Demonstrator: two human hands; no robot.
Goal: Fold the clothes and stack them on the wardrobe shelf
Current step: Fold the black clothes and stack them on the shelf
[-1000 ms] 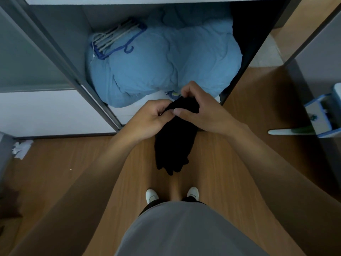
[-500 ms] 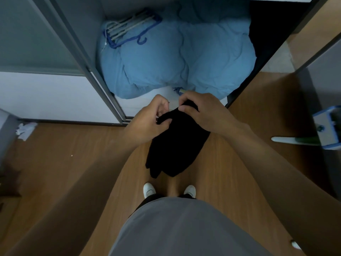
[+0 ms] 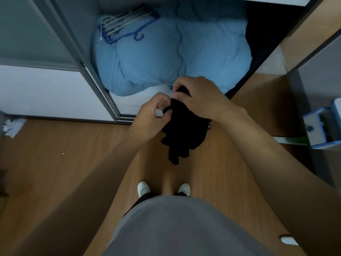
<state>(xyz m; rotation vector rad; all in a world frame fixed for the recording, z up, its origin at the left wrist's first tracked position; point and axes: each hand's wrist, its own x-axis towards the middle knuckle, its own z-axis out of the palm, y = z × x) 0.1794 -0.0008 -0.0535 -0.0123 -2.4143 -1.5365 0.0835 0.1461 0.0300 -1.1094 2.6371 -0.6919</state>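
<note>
Black garment (image 3: 182,133) hangs bunched in mid-air in front of the open wardrobe (image 3: 81,17), gripped at its top by both hands and dangling above the wooden floor (image 3: 55,163); it touches neither the floor nor any shelf. Its folds are too dark to tell what kind of clothing it is.

The left hand (image 3: 152,117) has its fingers curled, with thumb and fingertips pinching a small bit of fabric at the garment's upper left edge. The right hand (image 3: 200,97) is just beside it and a little higher, fingers curled over the garment's top and the thumb lying across the cloth in front.

Behind the hands, a light blue duvet (image 3: 166,58) fills the bottom of the wardrobe. A bundle of blue and white hangers (image 3: 127,24) lies on the duvet's far left part. The wardrobe's sliding door (image 3: 27,34) stands to the left.

Below, the person's grey shirt (image 3: 175,228) and two white shoes (image 3: 144,188) show. Crumpled white paper (image 3: 13,124) lies on the floor at the far left.
</note>
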